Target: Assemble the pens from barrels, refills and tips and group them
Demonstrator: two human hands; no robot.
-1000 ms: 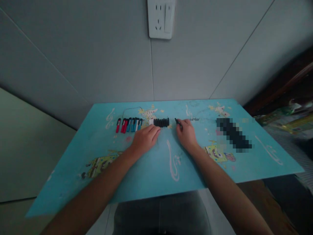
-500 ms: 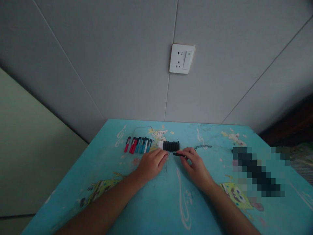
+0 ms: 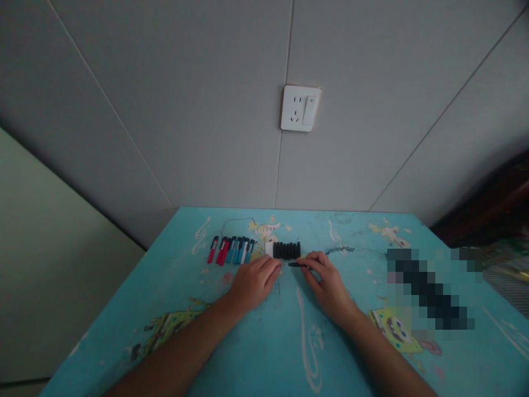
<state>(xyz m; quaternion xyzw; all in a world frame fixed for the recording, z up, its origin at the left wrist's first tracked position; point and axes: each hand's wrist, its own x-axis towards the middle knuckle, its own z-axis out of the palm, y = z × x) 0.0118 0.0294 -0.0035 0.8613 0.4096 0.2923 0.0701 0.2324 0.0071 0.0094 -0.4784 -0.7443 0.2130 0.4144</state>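
In the head view, our right hand [image 3: 328,278] pinches a black pen-like piece [image 3: 294,264], its end just beside our left hand [image 3: 253,281], which is narrowed, perhaps around something; we cannot tell. A brushing knuckle could scatter the black row [image 3: 286,251] just beyond both. A second ago the piece tilted, farther from our left.

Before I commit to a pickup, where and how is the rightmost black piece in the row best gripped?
Probably pinch the rightmost black piece by its far and near ends, coming from the right: its length runs toward the wall, with its neighbour close on the left, while its right side and both ends are exposed.
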